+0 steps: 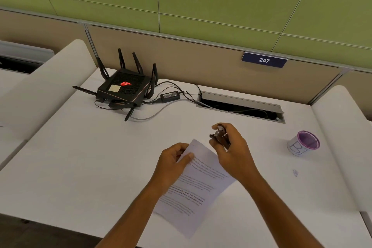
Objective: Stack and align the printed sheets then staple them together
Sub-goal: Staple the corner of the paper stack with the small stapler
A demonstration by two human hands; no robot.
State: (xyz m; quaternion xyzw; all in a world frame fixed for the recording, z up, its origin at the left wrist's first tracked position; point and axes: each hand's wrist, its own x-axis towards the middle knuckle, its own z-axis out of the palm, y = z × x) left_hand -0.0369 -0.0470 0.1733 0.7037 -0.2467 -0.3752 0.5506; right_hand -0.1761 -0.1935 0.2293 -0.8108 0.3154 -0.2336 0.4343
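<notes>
Readable text: one sign, one scrawl.
Blue plate (264, 60) on the partition is showing "247"; below and right of it, the white cup (303, 142) is showing handwritten "BI"; print on the sheets (196, 185) is blurring out.

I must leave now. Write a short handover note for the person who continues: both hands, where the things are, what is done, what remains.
Left hand: pinches the top left corner of the white printed sheets, which lie on the white desk.
Right hand: holds the small dark stapler just above the sheets' top corner, not yet on the paper.
Done: sheets look stacked and aligned.
Left: bring the stapler onto the corner and press. No staple is visible.
</notes>
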